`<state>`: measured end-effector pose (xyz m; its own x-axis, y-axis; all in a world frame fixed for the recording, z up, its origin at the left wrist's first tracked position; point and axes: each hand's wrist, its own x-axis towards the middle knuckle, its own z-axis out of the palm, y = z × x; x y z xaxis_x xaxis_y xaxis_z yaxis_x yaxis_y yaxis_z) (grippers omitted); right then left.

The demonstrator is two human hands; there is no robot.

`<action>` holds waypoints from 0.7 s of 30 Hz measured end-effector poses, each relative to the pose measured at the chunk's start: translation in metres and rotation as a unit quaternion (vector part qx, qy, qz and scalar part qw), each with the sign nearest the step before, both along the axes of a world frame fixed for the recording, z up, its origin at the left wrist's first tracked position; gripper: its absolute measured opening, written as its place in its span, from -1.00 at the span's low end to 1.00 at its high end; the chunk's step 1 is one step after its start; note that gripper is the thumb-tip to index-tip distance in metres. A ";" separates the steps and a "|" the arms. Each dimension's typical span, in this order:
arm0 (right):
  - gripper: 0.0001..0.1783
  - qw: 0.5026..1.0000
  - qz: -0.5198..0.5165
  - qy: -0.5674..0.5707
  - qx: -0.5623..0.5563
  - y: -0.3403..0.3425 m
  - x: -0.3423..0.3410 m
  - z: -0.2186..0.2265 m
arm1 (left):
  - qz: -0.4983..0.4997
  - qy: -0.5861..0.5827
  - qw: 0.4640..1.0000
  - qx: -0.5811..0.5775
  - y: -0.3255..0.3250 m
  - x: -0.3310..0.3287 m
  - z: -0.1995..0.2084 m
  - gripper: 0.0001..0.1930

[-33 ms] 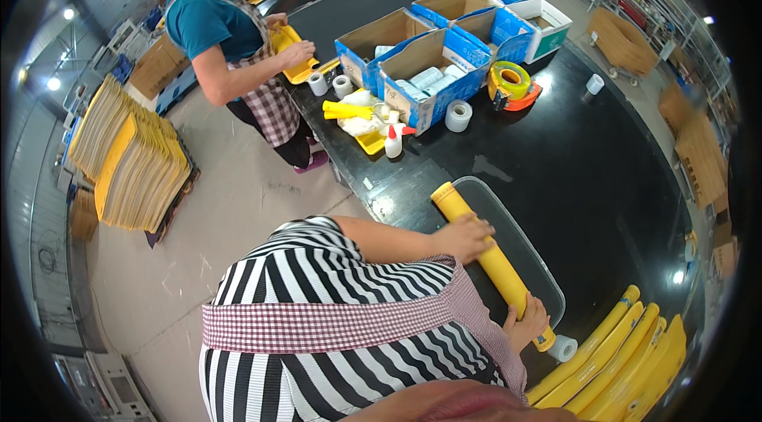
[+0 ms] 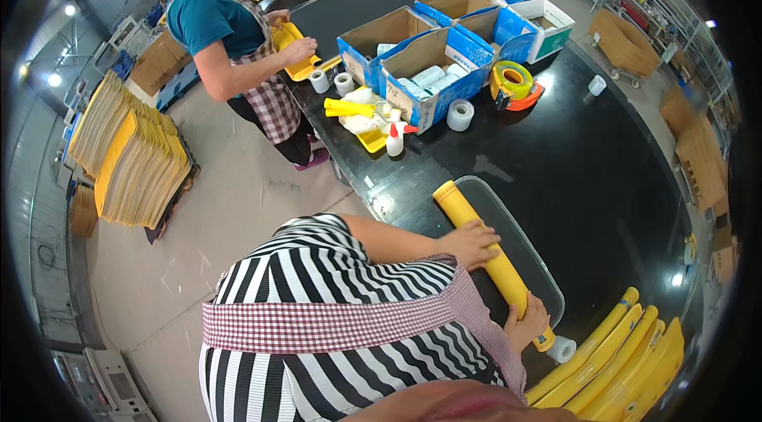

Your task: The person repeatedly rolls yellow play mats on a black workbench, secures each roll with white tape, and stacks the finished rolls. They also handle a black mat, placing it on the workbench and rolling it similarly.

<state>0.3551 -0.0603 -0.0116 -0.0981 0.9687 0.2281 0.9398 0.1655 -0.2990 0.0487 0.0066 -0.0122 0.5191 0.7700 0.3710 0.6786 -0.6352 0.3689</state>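
A long yellow tube-like roll (image 2: pixel 502 275) lies slantwise in front of me, across a dark rounded panel with a pale rim (image 2: pixel 549 278). My left hand (image 2: pixel 471 244) is laid over its upper middle, the fingers bent round the far side. Near the lower end, my right hand (image 2: pixel 527 324) is closed round the roll. A small white roll (image 2: pixel 562 349) sits just beyond that end. Several curved yellow pieces (image 2: pixel 607 354) lie side by side to the right of my right hand.
Blue cardboard boxes (image 2: pixel 432 109) with white rolls stand farther back on the black table (image 2: pixel 587 184). Near them are a white bottle (image 2: pixel 394 141), a white roll (image 2: pixel 459 115) and a tape dispenser (image 2: pixel 514 87). A co-worker (image 2: pixel 218 37) handles a yellow piece at left. Stacked yellow sheets (image 2: pixel 139 164) stand on the floor.
My left hand has shifted slightly to the right on the yellow roll. My right hand stays near its lower end.
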 end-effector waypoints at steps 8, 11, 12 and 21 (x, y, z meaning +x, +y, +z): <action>-0.58 0.996 0.039 0.029 -0.081 0.064 0.043 -0.003 | -0.092 0.097 0.991 -0.007 0.044 0.039 0.001 -0.35; -0.57 0.992 0.066 0.044 -0.093 0.072 0.045 0.000 | -0.087 0.118 0.988 -0.039 0.055 0.043 -0.011 -0.36; -0.55 0.993 0.057 0.049 -0.091 0.065 0.048 0.000 | -0.097 0.120 0.987 -0.041 0.057 0.047 -0.018 -0.36; -0.17 0.991 0.047 -0.060 -0.112 0.064 0.011 0.038 | -0.066 0.139 0.987 -0.041 0.053 0.045 0.021 -0.31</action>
<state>0.3661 0.0041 0.0267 -0.2042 0.9789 -0.0101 0.9542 0.1967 -0.2255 0.0934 0.0600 0.0093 0.6896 0.7108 0.1383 0.6747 -0.7001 0.2339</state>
